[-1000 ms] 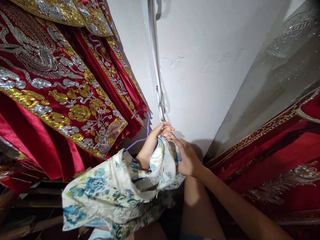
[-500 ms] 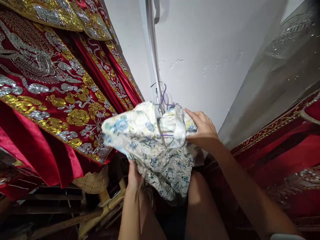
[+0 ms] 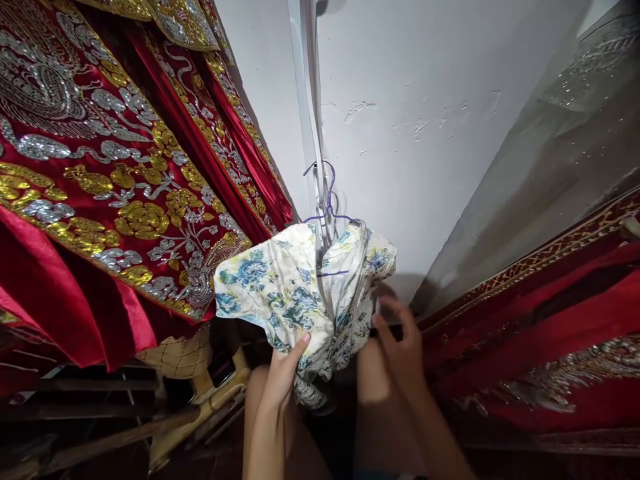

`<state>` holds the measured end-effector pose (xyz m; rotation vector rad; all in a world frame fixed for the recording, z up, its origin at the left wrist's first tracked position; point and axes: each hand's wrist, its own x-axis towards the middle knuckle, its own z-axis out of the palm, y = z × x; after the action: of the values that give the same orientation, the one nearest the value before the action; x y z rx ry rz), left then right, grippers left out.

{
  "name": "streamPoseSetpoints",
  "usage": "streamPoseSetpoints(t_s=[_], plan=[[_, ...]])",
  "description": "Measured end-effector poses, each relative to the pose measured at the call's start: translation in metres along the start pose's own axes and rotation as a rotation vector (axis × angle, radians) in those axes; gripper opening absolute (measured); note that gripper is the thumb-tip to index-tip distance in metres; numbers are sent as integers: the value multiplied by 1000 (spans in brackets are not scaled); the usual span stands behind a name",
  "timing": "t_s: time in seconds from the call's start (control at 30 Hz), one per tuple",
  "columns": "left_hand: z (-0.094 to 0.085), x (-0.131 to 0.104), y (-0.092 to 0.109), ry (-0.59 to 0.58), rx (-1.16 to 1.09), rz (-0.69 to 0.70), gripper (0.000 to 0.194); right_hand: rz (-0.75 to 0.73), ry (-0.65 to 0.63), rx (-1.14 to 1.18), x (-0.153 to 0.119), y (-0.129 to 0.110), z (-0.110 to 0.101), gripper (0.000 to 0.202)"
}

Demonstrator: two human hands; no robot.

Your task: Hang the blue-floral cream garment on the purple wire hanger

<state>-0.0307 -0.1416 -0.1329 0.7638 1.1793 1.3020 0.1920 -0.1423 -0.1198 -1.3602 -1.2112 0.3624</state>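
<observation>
A white floral garment (image 3: 295, 280) with blue and yellow flowers hangs on a purple hanger (image 3: 331, 193), whose hook is at a white strap (image 3: 306, 87) in front of the wall. My left hand (image 3: 287, 373) grips the garment's lower left part, thumb on top and the other fingers behind the cloth. Close to the garment's lower right side is my right hand (image 3: 403, 340), slightly blurred, with thumb and forefinger apart and nothing visible between them.
Red cloth with gold and silver embroidery (image 3: 145, 220) hangs on the left. More red embroidered fabric (image 3: 565, 333) is at the right, below a translucent cover (image 3: 560, 147). A bamboo-like chair (image 3: 200, 413) stands at the lower left, and a white wall (image 3: 400, 80) lies behind.
My right hand has let go of the garment's right shoulder and moved down. My left hand has shifted right and up onto the garment's front. The garment now hangs straighter, its hanger more visible.
</observation>
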Motion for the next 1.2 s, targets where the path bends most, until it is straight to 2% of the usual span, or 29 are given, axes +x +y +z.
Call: streamPoseSetpoints(t_s=[0.03,0.1,0.17,0.27,0.37,0.53,0.63,0.7,0.73,0.83,0.87,0.9,0.93,0.97,1.03,1.07,1.13,1.2], plan=[[2,-2,0,-15,1,-12,78,99,-137,47,-14,-3,9,27],[6,-7,0,-48,-8,-27,81,231,-455,140,-33,-12,25,37],[7,-11,0,-59,-30,-28,82,260,-666,223,-38,-18,35,47],[4,-15,1,-25,-83,-50,82,257,-693,295,-31,-17,38,49],[1,-19,3,28,-130,-146,84,324,-698,342,-26,-8,37,42],[13,-26,7,43,-173,-166,81,500,-706,504,-40,2,41,41],[18,-24,5,32,-152,-157,75,535,-644,654,-47,5,45,36],[16,-19,0,58,-67,-72,68,536,-559,666,-49,4,43,33],[14,-16,-4,113,3,15,65,542,-524,647,-48,3,40,32],[12,-12,-24,462,267,468,60,593,-496,579,-44,-5,28,29],[14,-13,-32,545,354,625,58,618,-509,569,-42,-8,24,27],[18,-15,-41,563,425,753,56,643,-530,565,-41,-10,22,26],[23,-18,-49,505,483,828,53,666,-555,562,-40,-12,20,25],[29,-21,-56,387,525,846,51,683,-578,559,-39,-13,19,24],[43,-25,-66,139,545,776,47,687,-622,556,-37,-13,18,23],[48,-26,-69,61,541,725,43,673,-643,556,-36,-13,19,22],[54,-23,-70,-3,545,659,26,635,-692,548,-34,-10,20,21],[54,-19,-66,-22,563,650,8,615,-751,513,-29,-9,20,21]])
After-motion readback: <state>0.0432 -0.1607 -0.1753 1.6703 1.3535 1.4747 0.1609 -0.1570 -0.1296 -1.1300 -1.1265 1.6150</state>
